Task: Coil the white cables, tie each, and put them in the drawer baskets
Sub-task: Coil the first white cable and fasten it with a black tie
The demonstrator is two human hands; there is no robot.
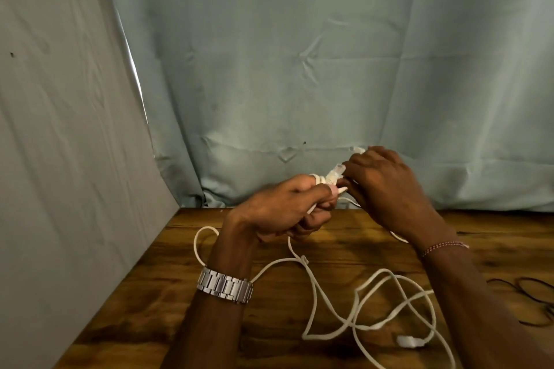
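Observation:
A white cable (pixel 329 299) lies in loose tangled loops across the wooden table (pixel 156 293), with a connector (pixel 408 341) near the front right. My left hand (pixel 287 210) grips a small coil of the cable, raised above the table, with a clear-tipped plug (pixel 333 174) sticking up from it. My right hand (pixel 386 189) is beside the left, fingers curled around the cable end at the coil; another plug tip (pixel 358 149) shows above its fingers. No drawer or baskets are in view.
Pale green cloth (pixel 299 69) hangs behind the table and along the left side. Thin black loops (pixel 530 293) lie on the table at the far right. A metal watch (pixel 224 286) sits on my left wrist.

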